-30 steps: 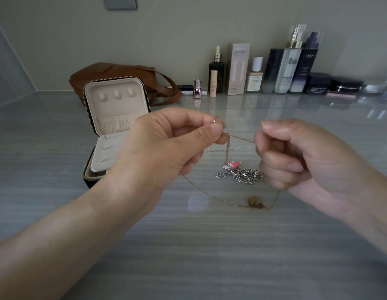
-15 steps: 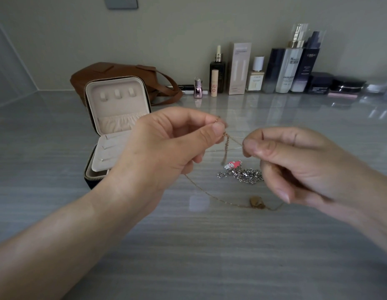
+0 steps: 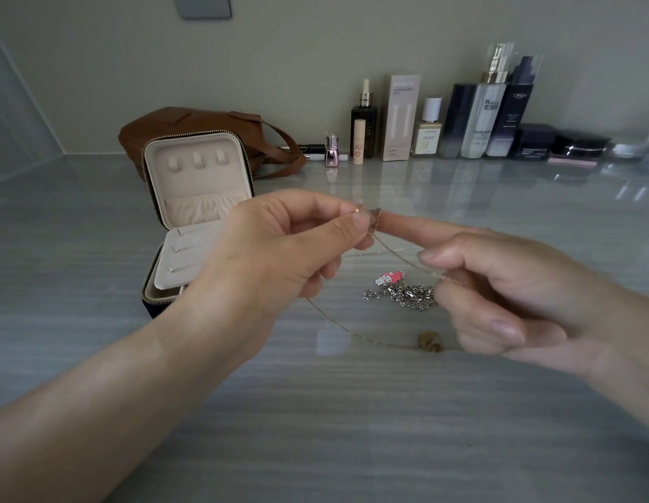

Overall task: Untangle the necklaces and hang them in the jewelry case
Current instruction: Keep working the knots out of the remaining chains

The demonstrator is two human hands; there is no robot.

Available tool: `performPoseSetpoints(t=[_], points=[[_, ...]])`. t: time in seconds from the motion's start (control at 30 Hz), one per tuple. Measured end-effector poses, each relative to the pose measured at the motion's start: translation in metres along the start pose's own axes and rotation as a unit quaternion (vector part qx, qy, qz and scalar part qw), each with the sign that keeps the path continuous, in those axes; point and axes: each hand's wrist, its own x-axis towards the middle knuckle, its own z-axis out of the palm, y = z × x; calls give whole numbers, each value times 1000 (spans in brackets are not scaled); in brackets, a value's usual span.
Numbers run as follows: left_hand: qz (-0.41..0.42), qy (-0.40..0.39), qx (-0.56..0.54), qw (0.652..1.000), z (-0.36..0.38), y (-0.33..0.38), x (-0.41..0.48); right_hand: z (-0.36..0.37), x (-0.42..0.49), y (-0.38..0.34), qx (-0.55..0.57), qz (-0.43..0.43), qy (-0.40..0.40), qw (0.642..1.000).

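Note:
My left hand (image 3: 279,255) pinches the clasp end of a thin gold necklace (image 3: 337,324) between thumb and forefinger, above the counter. The chain loops down to a gold pendant (image 3: 429,342) lying on the surface. My right hand (image 3: 504,285) stretches its forefinger to the clasp while thumb and other fingers pinch the chain's other strand. A silver chain necklace (image 3: 402,295) with a pink and white charm (image 3: 388,277) lies bunched on the counter between my hands. The jewelry case (image 3: 192,212) stands open at the left, its beige lid upright with three hooks.
A brown leather bag (image 3: 192,121) sits behind the case. Several cosmetic bottles and boxes (image 3: 471,118) line the back wall, with dark jars (image 3: 562,145) at the right. The grey counter (image 3: 315,430) stretches toward me.
My right hand has moved left toward my left hand, and its forefinger has straightened out to reach the clasp. My left hand has stayed in place.

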Motion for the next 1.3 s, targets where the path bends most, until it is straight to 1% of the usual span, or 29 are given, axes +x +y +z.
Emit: performPoseSetpoints(t=[0.1, 0.23, 0.33, 0.4, 0.5, 0.57, 0.63, 0.8, 0.97, 1.0, 1.13, 1.3], points=[[-11, 1, 2, 1000, 0, 0, 0, -1, 0, 0, 30, -18, 1, 999], [-25, 1, 0, 1000, -1, -2, 1, -3, -1, 1, 28, -51, -39, 998], [-28, 6, 3, 1000, 0, -2, 2, -3, -1, 2, -11, -62, -61, 996], [-30, 6, -1, 1000, 0, -2, 2, -3, -1, 3, -67, -65, -59, 994], [-35, 5, 0, 999, -1, -1, 2, -4, -1, 5, -192, -73, -29, 978], [-35, 7, -1, 999, -1, 0, 2, -4, -1, 7, -243, -74, -2, 967], [-35, 11, -4, 999, -1, 0, 2, -3, 0, 8, -245, -84, 24, 966], [-41, 8, -4, 999, -2, -1, 2, -3, 2, 8, -206, -113, 107, 966], [-36, 17, -17, 999, -2, -1, 3, -2, 3, 8, -252, -130, 172, 943], [-37, 21, -19, 999, -2, -1, 3, -2, 3, 8, -255, -130, 173, 942], [-39, 17, -23, 999, -2, -2, 3, -5, 2, 7, -236, -105, 128, 957], [-41, -1, -21, 999, -2, -1, 1, 0, 0, 6, -223, 0, 5, 975]])
